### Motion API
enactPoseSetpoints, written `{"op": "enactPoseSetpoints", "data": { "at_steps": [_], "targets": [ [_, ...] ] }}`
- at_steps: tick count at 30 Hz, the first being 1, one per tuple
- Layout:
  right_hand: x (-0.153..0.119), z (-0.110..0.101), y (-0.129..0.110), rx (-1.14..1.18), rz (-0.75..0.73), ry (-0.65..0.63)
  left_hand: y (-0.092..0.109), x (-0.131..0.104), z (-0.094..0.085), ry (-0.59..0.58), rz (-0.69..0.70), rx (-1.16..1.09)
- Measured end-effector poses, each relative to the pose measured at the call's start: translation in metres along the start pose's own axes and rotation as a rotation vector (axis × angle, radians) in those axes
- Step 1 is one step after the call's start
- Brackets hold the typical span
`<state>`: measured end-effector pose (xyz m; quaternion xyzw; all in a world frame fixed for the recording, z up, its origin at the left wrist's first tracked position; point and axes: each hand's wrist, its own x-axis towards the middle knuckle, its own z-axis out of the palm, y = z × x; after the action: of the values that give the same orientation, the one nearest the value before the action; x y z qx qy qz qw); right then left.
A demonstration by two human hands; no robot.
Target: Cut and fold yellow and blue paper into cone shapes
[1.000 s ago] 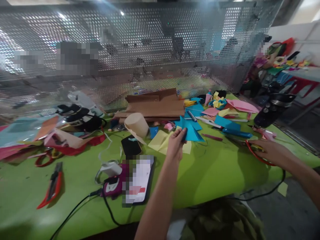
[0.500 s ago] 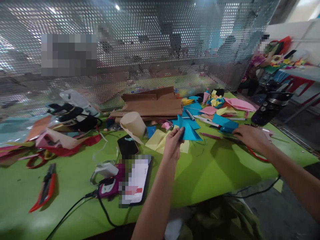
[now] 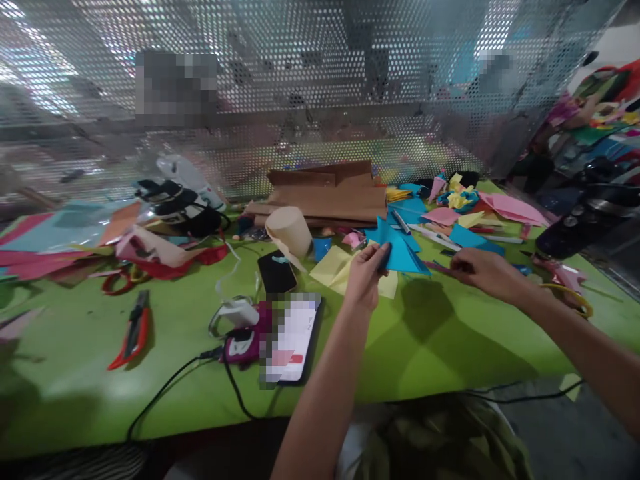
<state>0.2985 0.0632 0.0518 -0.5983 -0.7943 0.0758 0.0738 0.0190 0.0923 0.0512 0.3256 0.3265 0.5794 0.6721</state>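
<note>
My left hand (image 3: 367,275) pinches a folded blue paper triangle (image 3: 403,248) by its lower left corner and holds it just above the green table (image 3: 440,340). My right hand (image 3: 484,272) hovers low to the right of the blue paper. Its fingertips point left at the end of a dark pink pen (image 3: 436,267); whether they grip it is not visible. Yellow paper sheets (image 3: 336,267) lie under my left hand. Scissors with yellow and red handles (image 3: 570,298) lie on the table behind my right wrist.
A phone (image 3: 293,330), a purple power bank (image 3: 243,344) with cables, a black phone (image 3: 277,272), a red utility knife (image 3: 133,329), a beige paper roll (image 3: 290,231) and brown cardboard (image 3: 325,197) lie about. Coloured scraps (image 3: 465,210) and a black flask (image 3: 580,223) sit right. A perforated metal screen (image 3: 300,100) backs the table.
My right hand has left the scissors at the right and moved left toward the blue paper. My left hand has kept holding the blue paper. The camera has shifted slightly.
</note>
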Motion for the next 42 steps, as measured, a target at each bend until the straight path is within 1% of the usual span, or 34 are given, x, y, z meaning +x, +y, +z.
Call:
{"op": "enactPoseSetpoints", "data": {
  "at_steps": [3,5,7,9,10,12,14,16,18,20,22,24,26,28,30,32,33,35,36,37,39,40,41,42],
  "targets": [
    [0.01,0.02,-0.029,0.186,-0.203,-0.018,0.001,0.001,-0.001,0.005,-0.004,-0.007],
    [0.011,0.037,-0.045,0.238,-0.312,-0.021,0.001,0.002,-0.002,0.016,-0.01,-0.015],
    [0.002,0.051,-0.054,0.217,-0.345,-0.067,0.002,0.002,-0.002,0.031,-0.016,-0.027],
    [-0.018,0.059,-0.054,0.174,-0.334,-0.147,0.002,0.001,-0.001,0.036,-0.019,-0.036],
    [-0.032,0.06,-0.05,0.17,-0.318,-0.18,0.003,0.0,-0.001,0.033,-0.019,-0.04],
    [-0.061,0.055,-0.037,0.186,-0.261,-0.219,0.004,-0.002,0.0,0.019,-0.018,-0.047],
    [-0.087,0.042,-0.022,0.217,-0.232,-0.259,0.005,-0.004,0.001,0.001,-0.02,-0.05],
    [-0.099,0.027,-0.013,0.254,-0.232,-0.298,0.005,-0.005,0.002,-0.014,-0.021,-0.049],
    [-0.095,0.017,-0.012,0.27,-0.183,-0.271,0.004,-0.005,0.003,-0.017,-0.016,-0.044],
    [-0.078,0.017,-0.02,0.264,-0.126,-0.202,0.003,-0.003,0.002,-0.012,-0.009,-0.035],
    [-0.059,0.026,-0.032,0.241,-0.111,-0.144,0.0,-0.001,0.001,-0.008,-0.001,-0.025],
    [-0.049,0.04,-0.043,0.227,-0.156,-0.141,-0.001,0.0,0.0,-0.007,0.007,-0.016],
    [-0.055,0.051,-0.047,0.209,-0.194,-0.147,-0.002,0.001,-0.001,-0.008,0.013,-0.011],
    [-0.076,0.052,-0.043,0.195,-0.246,-0.18,-0.002,0.0,-0.001,-0.011,0.012,-0.009],
    [-0.101,0.042,-0.034,0.212,-0.282,-0.234,-0.001,-0.001,0.001,-0.016,0.003,-0.004],
    [-0.117,0.028,-0.028,0.218,-0.257,-0.251,0.0,-0.003,0.003,-0.014,-0.009,0.006],
    [-0.119,0.021,-0.027,0.215,-0.236,-0.225,-0.001,-0.004,0.004,-0.01,-0.014,0.013],
    [-0.111,0.016,-0.034,0.2,-0.222,-0.128,-0.002,-0.004,0.005,-0.004,-0.015,0.028],
    [-0.103,0.017,-0.039,0.185,-0.229,-0.092,-0.003,-0.003,0.004,-0.003,-0.011,0.038],
    [-0.096,0.021,-0.045,0.16,-0.222,-0.097,-0.005,-0.003,0.004,-0.002,-0.006,0.048],
    [-0.089,0.033,-0.054,0.146,-0.259,-0.168,-0.008,-0.001,0.002,-0.003,0.001,0.073],
    [-0.092,0.04,-0.054,0.161,-0.295,-0.214,-0.01,0.0,0.002,-0.005,0.002,0.085],
    [-0.102,0.046,-0.052,0.176,-0.315,-0.246,-0.011,0.001,0.001,-0.008,0.001,0.095],
    [-0.117,0.05,-0.047,0.194,-0.302,-0.264,-0.012,0.001,0.0,-0.013,0.002,0.103]
  ]
}}
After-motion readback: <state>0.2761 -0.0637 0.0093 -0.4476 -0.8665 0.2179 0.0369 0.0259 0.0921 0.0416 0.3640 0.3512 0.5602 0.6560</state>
